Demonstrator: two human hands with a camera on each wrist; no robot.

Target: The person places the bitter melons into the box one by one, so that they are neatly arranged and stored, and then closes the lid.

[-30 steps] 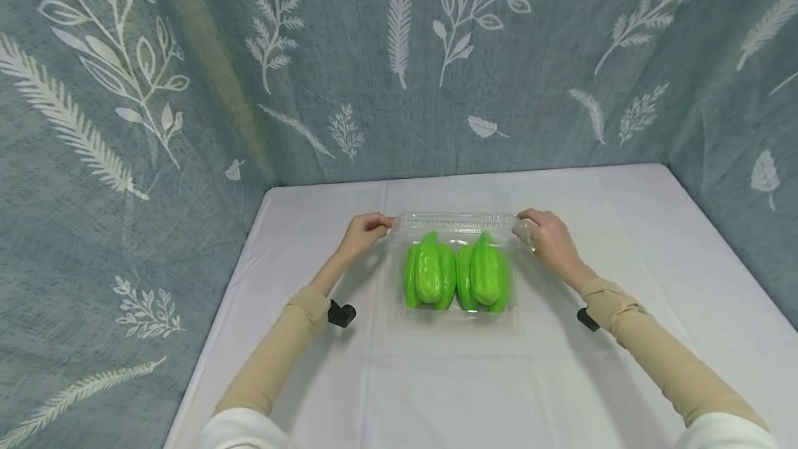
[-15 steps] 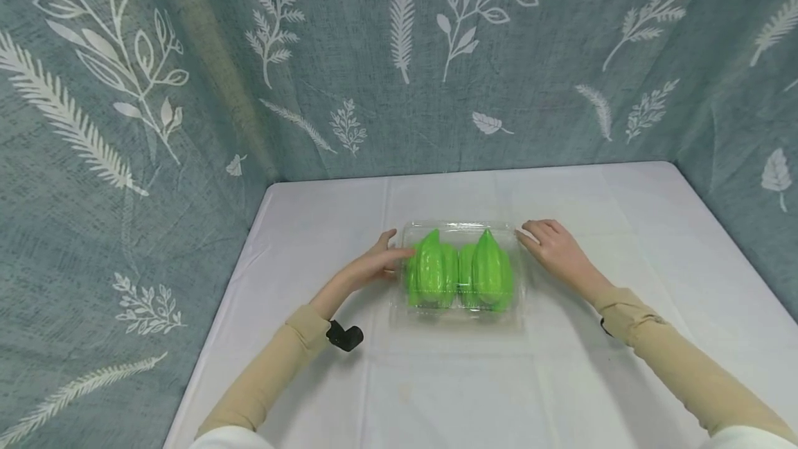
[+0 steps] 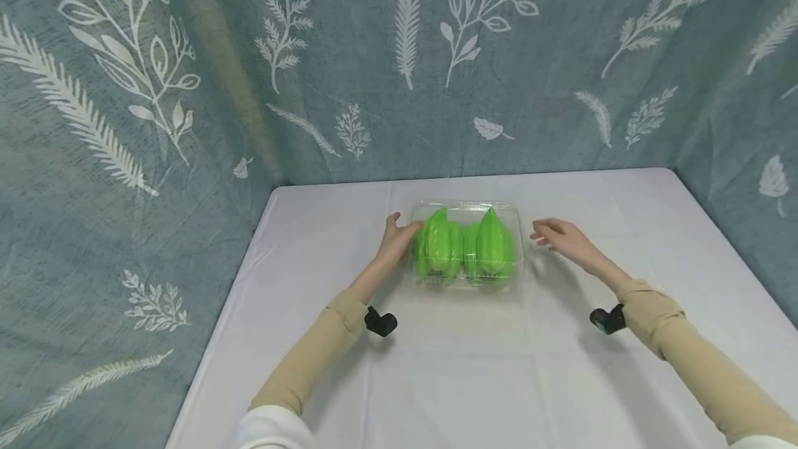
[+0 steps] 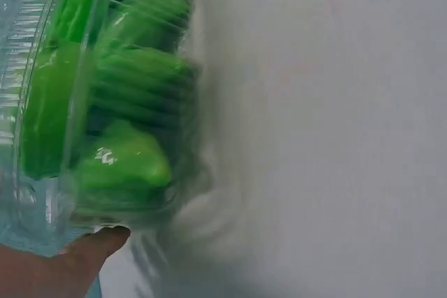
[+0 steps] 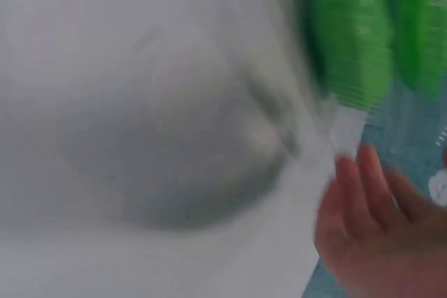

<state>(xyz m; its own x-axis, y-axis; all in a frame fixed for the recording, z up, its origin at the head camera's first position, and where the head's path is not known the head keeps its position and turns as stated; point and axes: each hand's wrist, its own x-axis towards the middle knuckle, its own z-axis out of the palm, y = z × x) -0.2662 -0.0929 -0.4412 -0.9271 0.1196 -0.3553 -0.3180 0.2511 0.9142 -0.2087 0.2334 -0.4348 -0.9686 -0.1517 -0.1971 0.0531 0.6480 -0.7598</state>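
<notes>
A clear plastic clamshell box (image 3: 466, 205) lies on the table with its lid down. Inside it sit two bright green, ribbed fruits, a left one (image 3: 439, 248) and a right one (image 3: 492, 244), which look like star fruits. My left hand (image 3: 396, 235) touches the box's left side, fingers extended and spread. In the left wrist view, a digit of that left hand (image 4: 70, 266) lies against the end wall of the box. My right hand (image 3: 564, 240) is held off the right side, apart from the box, with loose fingers and nothing in them.
A white cloth covers the table (image 3: 461, 380). Blue-green curtains (image 3: 399, 130) with white leaf prints hang behind it and at both sides. A black wrist camera (image 3: 380, 322) sits below the left wrist, another camera (image 3: 607, 319) below the right.
Both hands held the box's upper rim a second ago; the lid then came to lie over the fruits. The box has since shifted away from me and slightly right, and my right hand has moved off it.
</notes>
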